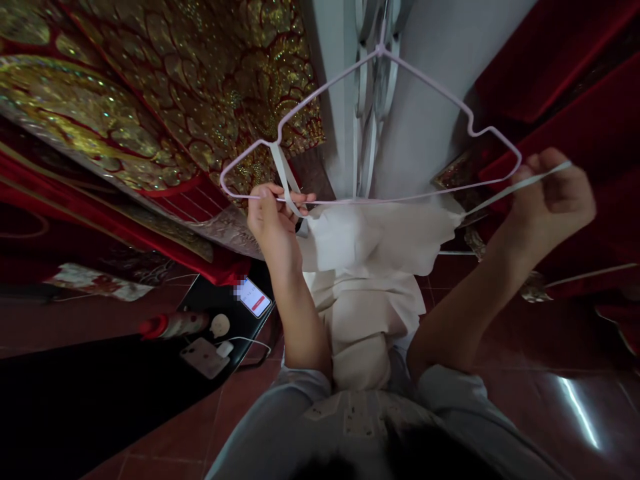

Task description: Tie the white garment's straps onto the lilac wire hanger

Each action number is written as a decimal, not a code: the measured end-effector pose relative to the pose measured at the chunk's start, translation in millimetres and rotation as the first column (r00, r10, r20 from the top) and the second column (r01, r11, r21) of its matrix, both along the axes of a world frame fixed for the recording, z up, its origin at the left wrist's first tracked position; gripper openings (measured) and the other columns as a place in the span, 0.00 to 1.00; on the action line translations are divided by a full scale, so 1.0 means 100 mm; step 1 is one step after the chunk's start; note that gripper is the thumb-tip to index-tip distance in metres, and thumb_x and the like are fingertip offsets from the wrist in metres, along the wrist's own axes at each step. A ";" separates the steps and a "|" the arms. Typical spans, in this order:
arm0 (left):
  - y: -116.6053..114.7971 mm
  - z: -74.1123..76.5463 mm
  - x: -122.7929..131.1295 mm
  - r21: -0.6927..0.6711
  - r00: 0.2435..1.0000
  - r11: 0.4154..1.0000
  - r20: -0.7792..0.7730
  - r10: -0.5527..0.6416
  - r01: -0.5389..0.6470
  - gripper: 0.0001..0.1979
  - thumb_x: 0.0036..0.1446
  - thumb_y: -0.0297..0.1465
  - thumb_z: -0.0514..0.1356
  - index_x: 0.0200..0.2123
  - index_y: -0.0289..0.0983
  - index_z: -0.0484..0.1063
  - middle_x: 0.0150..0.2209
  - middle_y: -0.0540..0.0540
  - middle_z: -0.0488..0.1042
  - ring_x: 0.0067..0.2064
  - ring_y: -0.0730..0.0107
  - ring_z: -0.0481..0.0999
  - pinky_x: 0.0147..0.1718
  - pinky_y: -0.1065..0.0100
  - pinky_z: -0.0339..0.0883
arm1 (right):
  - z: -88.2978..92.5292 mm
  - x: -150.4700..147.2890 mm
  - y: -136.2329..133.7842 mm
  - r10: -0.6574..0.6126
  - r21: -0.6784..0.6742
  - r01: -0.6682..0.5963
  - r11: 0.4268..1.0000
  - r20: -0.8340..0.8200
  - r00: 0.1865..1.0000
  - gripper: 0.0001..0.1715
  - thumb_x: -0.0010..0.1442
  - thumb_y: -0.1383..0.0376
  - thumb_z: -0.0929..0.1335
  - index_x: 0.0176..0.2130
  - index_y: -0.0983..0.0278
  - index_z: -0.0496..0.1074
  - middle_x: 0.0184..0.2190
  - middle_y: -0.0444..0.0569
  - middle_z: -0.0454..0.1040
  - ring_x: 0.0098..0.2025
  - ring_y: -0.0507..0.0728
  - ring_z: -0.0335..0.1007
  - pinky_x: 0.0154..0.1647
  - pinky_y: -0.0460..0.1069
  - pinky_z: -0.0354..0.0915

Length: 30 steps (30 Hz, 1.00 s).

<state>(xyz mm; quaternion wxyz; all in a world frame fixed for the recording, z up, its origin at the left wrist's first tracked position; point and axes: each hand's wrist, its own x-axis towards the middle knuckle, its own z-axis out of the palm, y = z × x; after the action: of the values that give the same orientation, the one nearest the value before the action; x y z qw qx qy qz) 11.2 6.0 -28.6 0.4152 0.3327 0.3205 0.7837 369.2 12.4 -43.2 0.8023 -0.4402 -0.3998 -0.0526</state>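
Note:
A pale pink clothes hanger (pixel 380 51) hangs in front of me. My left hand (pixel 277 220) is closed around its bottom bar near the left corner, fingers beside a thin white strap (pixel 284 170) that loops over the left notch. Below the bar hangs a white ruffled garment (pixel 385 237). Out at the right corner, my right hand (pixel 557 193) pinches the garment's other strap (pixel 505 192), drawn taut outward past the hanger's end. That strap is off the right notch.
Gold-sequined red garments (pixel 225 80) hang at the left, dark red ones (pixel 565 73) at the right. A grey folding metal frame (pixel 367 133) stands behind the hanger. On a black table (pixel 125 380) lie a lit phone (pixel 254 298), another phone (pixel 204 359) and a red-capped bottle (pixel 175 325).

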 end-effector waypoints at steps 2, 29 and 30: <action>0.00 0.00 -0.01 -0.040 1.000 0.999 -0.013 -0.008 0.008 0.24 0.78 0.54 0.72 0.40 0.45 0.69 0.30 0.47 0.78 0.39 0.53 0.90 0.30 0.64 0.73 | 0.25 0.02 0.04 0.127 -0.156 -0.105 0.982 0.138 0.982 0.16 0.59 0.71 0.81 0.47 0.59 0.91 0.42 0.51 0.88 0.45 0.61 0.88 0.46 0.57 0.82; 0.05 -0.14 0.00 0.129 0.964 0.984 -0.216 0.152 -0.126 0.24 0.81 0.58 0.68 0.45 0.44 0.76 0.35 0.49 0.84 0.39 0.59 0.89 0.43 0.59 0.82 | -0.16 -1.46 -0.49 0.569 -0.471 -0.405 0.784 0.282 0.773 0.23 0.77 0.55 0.73 0.68 0.48 0.82 0.66 0.53 0.76 0.42 0.55 0.75 0.49 0.58 0.83; 0.04 -0.15 0.01 0.163 0.949 0.978 -0.268 0.168 -0.127 0.24 0.81 0.58 0.68 0.46 0.43 0.78 0.36 0.48 0.85 0.40 0.59 0.88 0.45 0.59 0.81 | -0.15 -1.49 -0.49 0.584 -0.487 -0.410 0.771 0.286 0.759 0.25 0.77 0.55 0.73 0.69 0.48 0.81 0.67 0.54 0.76 0.43 0.55 0.74 0.50 0.58 0.83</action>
<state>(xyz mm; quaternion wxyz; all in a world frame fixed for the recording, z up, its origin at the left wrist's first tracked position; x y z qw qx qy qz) 12.1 9.7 -43.2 0.2807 0.4445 0.3426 0.7786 220.1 -36.2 -58.5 0.5741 -0.4452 -0.6695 0.1551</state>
